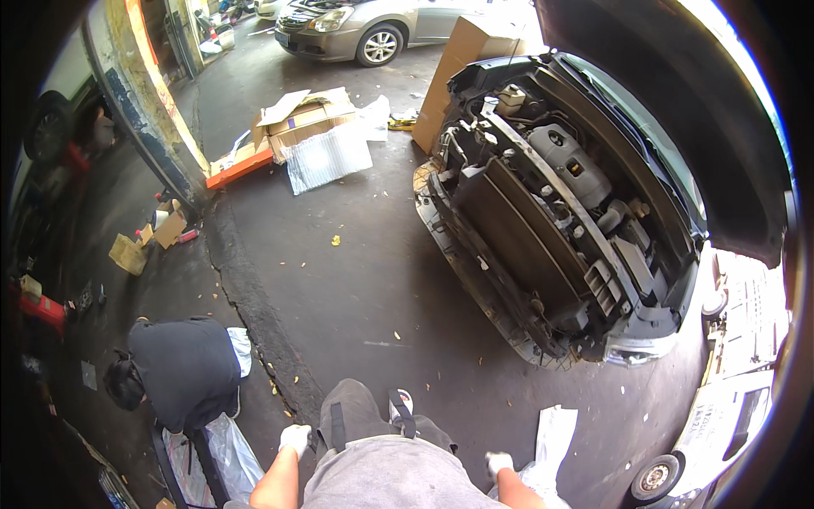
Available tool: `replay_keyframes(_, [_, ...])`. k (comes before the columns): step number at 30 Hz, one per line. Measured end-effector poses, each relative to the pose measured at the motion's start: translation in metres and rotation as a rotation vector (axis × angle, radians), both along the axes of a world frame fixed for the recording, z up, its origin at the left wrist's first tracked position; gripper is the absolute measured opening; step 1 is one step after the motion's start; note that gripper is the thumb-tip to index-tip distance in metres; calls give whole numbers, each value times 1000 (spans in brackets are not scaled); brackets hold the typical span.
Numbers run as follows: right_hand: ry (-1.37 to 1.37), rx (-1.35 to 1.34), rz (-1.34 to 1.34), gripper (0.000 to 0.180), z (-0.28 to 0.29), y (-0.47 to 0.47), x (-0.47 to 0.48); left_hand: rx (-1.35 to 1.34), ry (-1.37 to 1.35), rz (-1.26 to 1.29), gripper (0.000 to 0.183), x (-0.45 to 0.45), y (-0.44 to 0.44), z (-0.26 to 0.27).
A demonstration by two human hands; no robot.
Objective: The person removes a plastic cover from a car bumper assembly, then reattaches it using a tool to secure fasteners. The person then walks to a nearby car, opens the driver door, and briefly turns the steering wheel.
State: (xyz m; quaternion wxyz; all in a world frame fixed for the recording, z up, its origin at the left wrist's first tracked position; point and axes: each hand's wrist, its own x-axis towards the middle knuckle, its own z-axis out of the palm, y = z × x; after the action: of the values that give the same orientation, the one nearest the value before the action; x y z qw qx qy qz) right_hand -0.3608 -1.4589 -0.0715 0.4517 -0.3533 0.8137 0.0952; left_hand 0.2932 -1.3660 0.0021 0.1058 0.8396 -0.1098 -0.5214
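My left hand (296, 439), in a white glove, hangs beside my left thigh; something dark shows at its fingers, and I cannot tell whether it is held. On the other side, my right hand (498, 464), also gloved in white, is low near white plastic sheeting (554, 432); its fingers look curled, but its grip is unclear. Ahead and to the right stands a car with its hood raised and its front bumper cover off, baring the radiator (518, 232), a crossbeam and the engine cover (569, 164).
A person in a dark shirt (184, 372) bends over a black part with clear plastic wrap (232, 452) at left. Cardboard boxes (311, 124) and bubble wrap (327, 159) lie ahead. A silver car (356, 28) stands behind, a white van (725, 426) at right. A cracked ridge (254, 299) crosses the floor.
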Motion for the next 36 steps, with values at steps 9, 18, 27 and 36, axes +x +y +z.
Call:
replay_keyframes(9, [-584, -369, -267, 20, 124, -347, 256, -68, -240, -878, 40, 74, -96, -46])
replay_keyframes(18, [-215, -180, 423, 49, 137, -398, 405, -116, -27, -47, 35, 273, -282, -23])
replay_keyframes(27, [-122, -187, 197, 40, 81, -421, 396, -275, 56, 393, 20, 344, -445, 44])
replay_keyframes(36, [-141, 55, 98, 53, 44, -508, 428, -11, 90, -153, 38, 323, -442, -18])
